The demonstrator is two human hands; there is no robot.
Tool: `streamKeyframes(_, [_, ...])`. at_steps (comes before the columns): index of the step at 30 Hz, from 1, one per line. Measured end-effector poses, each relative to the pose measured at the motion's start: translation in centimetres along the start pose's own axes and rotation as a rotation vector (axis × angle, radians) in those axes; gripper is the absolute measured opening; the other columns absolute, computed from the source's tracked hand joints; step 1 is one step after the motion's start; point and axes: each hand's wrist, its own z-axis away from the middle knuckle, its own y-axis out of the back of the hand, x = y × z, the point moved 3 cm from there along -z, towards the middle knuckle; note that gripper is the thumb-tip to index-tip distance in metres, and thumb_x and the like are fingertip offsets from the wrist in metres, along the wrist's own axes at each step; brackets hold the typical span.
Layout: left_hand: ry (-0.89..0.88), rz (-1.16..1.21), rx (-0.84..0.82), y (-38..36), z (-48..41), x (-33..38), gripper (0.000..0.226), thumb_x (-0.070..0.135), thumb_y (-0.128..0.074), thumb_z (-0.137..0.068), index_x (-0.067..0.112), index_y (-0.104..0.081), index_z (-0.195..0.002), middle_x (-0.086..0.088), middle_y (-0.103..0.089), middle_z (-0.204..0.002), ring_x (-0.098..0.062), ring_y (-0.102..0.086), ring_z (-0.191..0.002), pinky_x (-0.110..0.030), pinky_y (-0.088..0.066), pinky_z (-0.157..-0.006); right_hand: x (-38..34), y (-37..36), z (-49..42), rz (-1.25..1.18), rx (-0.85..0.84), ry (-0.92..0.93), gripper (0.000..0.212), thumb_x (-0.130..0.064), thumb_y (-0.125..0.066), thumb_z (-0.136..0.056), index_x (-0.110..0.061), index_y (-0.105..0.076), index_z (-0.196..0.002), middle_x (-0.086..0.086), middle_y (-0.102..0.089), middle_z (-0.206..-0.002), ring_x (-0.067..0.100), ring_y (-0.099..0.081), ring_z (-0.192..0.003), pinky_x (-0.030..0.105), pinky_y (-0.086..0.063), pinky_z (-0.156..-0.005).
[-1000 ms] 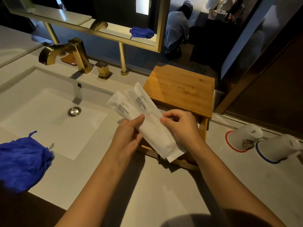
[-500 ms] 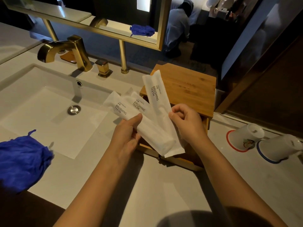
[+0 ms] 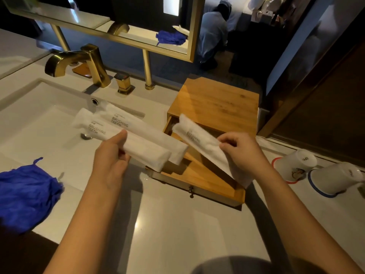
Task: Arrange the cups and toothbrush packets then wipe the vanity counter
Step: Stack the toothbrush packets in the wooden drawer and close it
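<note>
My left hand [image 3: 110, 161] grips two white toothbrush packets [image 3: 138, 139] printed "BRUSHING TEETH", fanned out over the sink's right edge. My right hand [image 3: 241, 153] pinches a third white packet [image 3: 201, 143] and holds it slanted over the pulled-out drawer [image 3: 199, 180] of a wooden box [image 3: 215, 103]. Two white cups lie tipped on the counter at the right: one with a red rim [image 3: 294, 167], one with a blue rim [image 3: 335, 180]. A crumpled blue cloth [image 3: 25, 196] rests on the counter's front left.
A white sink basin [image 3: 39, 127] with a gold faucet [image 3: 79, 62] and handle [image 3: 123, 83] fills the left. A gold-framed mirror [image 3: 138, 22] hangs behind. A person crouches in the room beyond. A dark wooden door frame [image 3: 316, 91] borders the right.
My right hand pulled one packet away from the two in my left hand and swung it right and down over the open drawer. The left hand's packets shifted left.
</note>
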Motion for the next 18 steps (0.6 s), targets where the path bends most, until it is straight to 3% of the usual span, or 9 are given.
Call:
streamKeyframes(2, [-0.012,0.025,-0.001,0.2,0.0,0.3,0.017,0.001,-0.058,-0.085,0.013,-0.062,-0.096,0.001,-0.075,-0.071,-0.018,-0.066,-0.097,-0.030,-0.057,-0.081,0.4,-1.1,-0.3,0.088,-0.024,-0.010,0.025,-0.017,-0.051,-0.094,-0.019,-0.064,-0.115,0.000,-0.064,-0.116,0.017,-0.058,-0.104,0.028,-0.045,-0.083])
streamKeyframes(4, [-0.015,0.022,0.005,0.3,0.2,0.3,0.016,0.001,-0.058,-0.085,0.013,-0.062,-0.095,0.002,-0.074,-0.063,-0.019,-0.065,-0.099,-0.030,-0.056,-0.082,0.4,-2.0,-1.0,0.175,-0.013,-0.035,0.026,-0.016,-0.049,-0.095,-0.018,-0.064,-0.116,0.003,-0.063,-0.117,0.021,-0.059,-0.101,0.030,-0.048,-0.080])
streamKeyframes(8, [-0.006,0.019,0.014,0.2,0.3,0.0,0.015,0.000,-0.058,-0.085,0.012,-0.062,-0.093,-0.002,-0.075,-0.083,-0.018,-0.065,-0.097,-0.031,-0.056,-0.084,0.5,-3.6,-2.7,0.224,-0.010,-0.028,0.026,-0.014,-0.047,-0.095,-0.018,-0.063,-0.115,0.004,-0.064,-0.113,0.019,-0.059,-0.090,0.031,-0.051,-0.075])
streamKeyframes(11, [-0.014,0.000,0.023,0.2,0.8,-0.2,0.015,0.000,-0.057,-0.086,0.013,-0.060,-0.093,-0.003,-0.074,-0.082,-0.020,-0.063,-0.100,-0.032,-0.055,-0.087,0.8,-5.1,-3.5,0.248,0.001,-0.003,0.024,-0.009,-0.047,-0.094,-0.017,-0.064,-0.110,0.005,-0.065,-0.107,0.020,-0.057,-0.089,0.030,-0.047,-0.072])
streamKeyframes(14, [-0.019,0.009,0.030,0.5,0.7,-0.2,0.015,0.000,-0.057,-0.086,0.014,-0.059,-0.087,-0.007,-0.067,-0.109,-0.018,-0.064,-0.101,-0.034,-0.053,-0.090,1.4,-6.0,-3.7,0.229,0.073,-0.005,0.024,-0.006,-0.047,-0.093,-0.013,-0.063,-0.110,0.008,-0.064,-0.106,0.023,-0.057,-0.095,0.033,-0.049,-0.076])
streamKeyframes(16, [-0.016,0.013,0.029,0.6,0.2,-0.1,0.015,-0.001,-0.058,-0.085,0.013,-0.061,-0.089,-0.004,-0.070,-0.103,-0.014,-0.066,-0.092,-0.033,-0.054,-0.087,1.8,-6.4,-3.9,0.227,0.127,-0.012,0.024,-0.005,-0.048,-0.092,-0.012,-0.062,-0.111,0.010,-0.064,-0.107,0.025,-0.057,-0.099,0.036,-0.052,-0.081])
streamKeyframes(18, [-0.010,0.012,0.019,0.6,0.0,-0.2,0.016,-0.001,-0.058,-0.085,0.014,-0.062,-0.089,0.000,-0.075,-0.080,-0.013,-0.068,-0.086,-0.033,-0.055,-0.084,2.0,-6.9,-4.1,0.240,0.158,-0.007,0.025,-0.003,-0.049,-0.091,-0.011,-0.062,-0.111,0.011,-0.064,-0.108,0.025,-0.056,-0.101,0.039,-0.051,-0.086])
